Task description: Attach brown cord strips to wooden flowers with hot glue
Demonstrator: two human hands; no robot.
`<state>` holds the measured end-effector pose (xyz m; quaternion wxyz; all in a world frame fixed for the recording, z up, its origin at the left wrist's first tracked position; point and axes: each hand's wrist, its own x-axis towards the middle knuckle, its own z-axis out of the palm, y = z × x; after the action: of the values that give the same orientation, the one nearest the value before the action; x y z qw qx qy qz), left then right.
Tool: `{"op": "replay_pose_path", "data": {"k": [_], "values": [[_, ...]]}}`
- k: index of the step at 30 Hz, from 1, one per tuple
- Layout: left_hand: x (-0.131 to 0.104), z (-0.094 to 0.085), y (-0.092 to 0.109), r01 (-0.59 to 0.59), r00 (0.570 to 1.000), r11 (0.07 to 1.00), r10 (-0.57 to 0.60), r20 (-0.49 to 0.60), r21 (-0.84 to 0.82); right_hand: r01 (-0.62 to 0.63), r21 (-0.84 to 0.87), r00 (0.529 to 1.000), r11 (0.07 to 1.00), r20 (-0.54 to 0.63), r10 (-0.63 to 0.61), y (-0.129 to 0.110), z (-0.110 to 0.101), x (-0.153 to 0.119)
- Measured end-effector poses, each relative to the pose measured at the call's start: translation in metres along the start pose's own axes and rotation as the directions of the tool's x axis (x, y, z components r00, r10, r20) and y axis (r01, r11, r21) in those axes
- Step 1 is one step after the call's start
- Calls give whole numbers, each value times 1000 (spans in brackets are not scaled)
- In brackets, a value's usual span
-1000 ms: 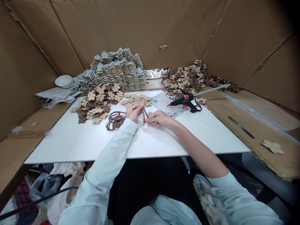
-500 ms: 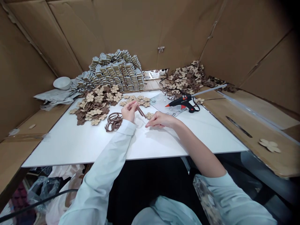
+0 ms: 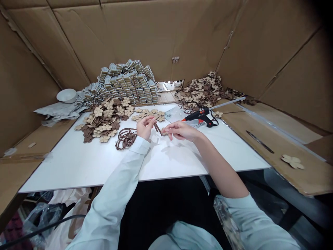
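Observation:
My left hand (image 3: pixel 146 127) is closed on a folded brown cord (image 3: pixel 157 128), pinched between thumb and fingers above the white table, its loose ends pointing down to the right. Close by, my right hand (image 3: pixel 182 131) has thumb and forefinger pinched together at those ends. A beige flower shape (image 3: pixel 163 131) shows at its fingertips, mostly covered; whether the fingers grip it or a cord end is unclear. Beside my left wrist lies a coil of brown cord (image 3: pixel 126 139). Several beige flowers (image 3: pixel 148 114) lie flat beyond the hands.
A black glue gun (image 3: pixel 200 116) with an orange tip rests to the right on a clear plastic bag (image 3: pixel 174 114). Brown and beige flowers (image 3: pixel 101 119) are heaped at left. Stacked small metallic pieces (image 3: pixel 127 85), more flowers (image 3: pixel 205 88) and cardboard walls (image 3: pixel 140 31) stand behind.
My right hand has lifted slightly toward the cord ends, its other fingers loosening, and now covers most of the single flower. My left hand still holds the cord. The view has shifted slightly.

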<state>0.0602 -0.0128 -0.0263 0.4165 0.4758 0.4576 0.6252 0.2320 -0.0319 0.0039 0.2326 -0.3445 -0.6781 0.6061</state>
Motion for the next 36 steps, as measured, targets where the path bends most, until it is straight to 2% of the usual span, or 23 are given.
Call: {"op": "replay_pose_path", "data": {"k": [3, 6, 8, 12, 16, 21, 23, 25, 27, 30, 33, 36], "values": [[-6, 2, 2, -134, 991, 980, 129, 42, 148, 60, 24, 988, 998, -140, -56, -2, 2, 1], [-11, 5, 6, -197, 977, 961, 178, 115, 193, 117, 101, 945, 988, -316, -80, 0, 8, 7], [-14, 7, 7, -219, 971, 956, 193, 144, 196, 127, 112, 918, 986, -390, -74, 5, 12, 13], [-15, 9, 5, -213, 968, 960, 182, 171, 181, 116, 61, 917, 991, -391, -83, 15, 18, 21], [-17, 9, 4, -194, 969, 968, 163, 188, 159, 100, 40, 904, 994, -422, -74, 14, 20, 21], [-14, 9, -2, -185, 963, 959, 132, 236, 217, 12, -41, 917, 999, -399, -27, 9, 6, 13], [-9, 9, -9, -249, 947, 914, 161, 278, 319, -67, -93, 918, 993, -396, 25, 10, -4, 9], [-3, 9, -18, -357, 913, 807, 197, 357, 470, -146, -150, 912, 978, -404, 74, 12, -13, 7], [3, 9, -26, -431, 878, 668, 153, 454, 607, -200, -204, 915, 958, -389, 108, 14, -18, 5], [7, 9, -33, -436, 873, 516, 44, 486, 737, -229, -265, 928, 937, -350, 128, 16, -19, 5], [8, 9, -34, -414, 880, 451, -24, 474, 791, -228, -290, 933, 929, -339, 124, 17, -17, 6], [10, 9, -34, -398, 881, 466, -46, 471, 790, -235, -296, 930, 926, -347, 125, 17, -16, 7]]}}
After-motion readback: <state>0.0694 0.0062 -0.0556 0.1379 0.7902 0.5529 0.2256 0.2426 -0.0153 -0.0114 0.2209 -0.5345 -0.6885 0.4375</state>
